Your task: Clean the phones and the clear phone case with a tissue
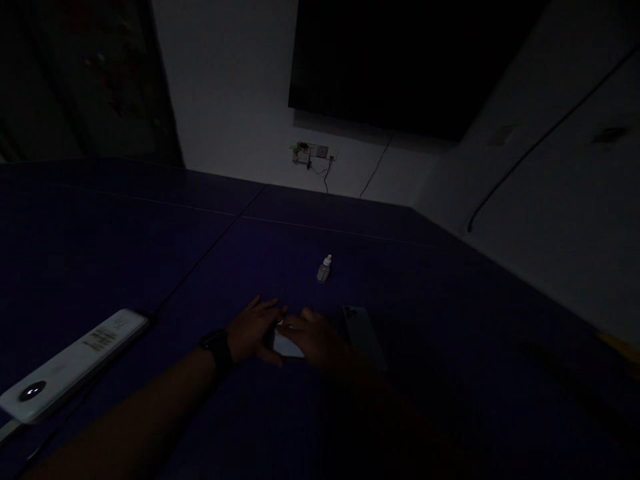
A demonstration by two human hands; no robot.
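Note:
A small white flat object point(289, 345) lies on the dark blue surface between my hands; its kind is unclear in the dim light. My left hand point(251, 331), with a black watch point(218, 348) at the wrist, lies at its left side with fingers stretched out and thumb apart. Over its right and far edge, my right hand point(316, 339) is bent with its fingers curled in. Whatever those fingers hold is hidden. Just right of that hand lies a pale smartphone point(364, 337), its camera side up. Farther off stands a small clear dropper bottle point(324, 269) with a white top.
At the left, a long white device point(80, 363) with a round dark lens-like spot lies on the blue surface point(190, 267). A large dark screen point(400, 60) hangs on the far wall above sockets point(315, 152) and cables. Something yellowish point(619, 347) is at the right edge.

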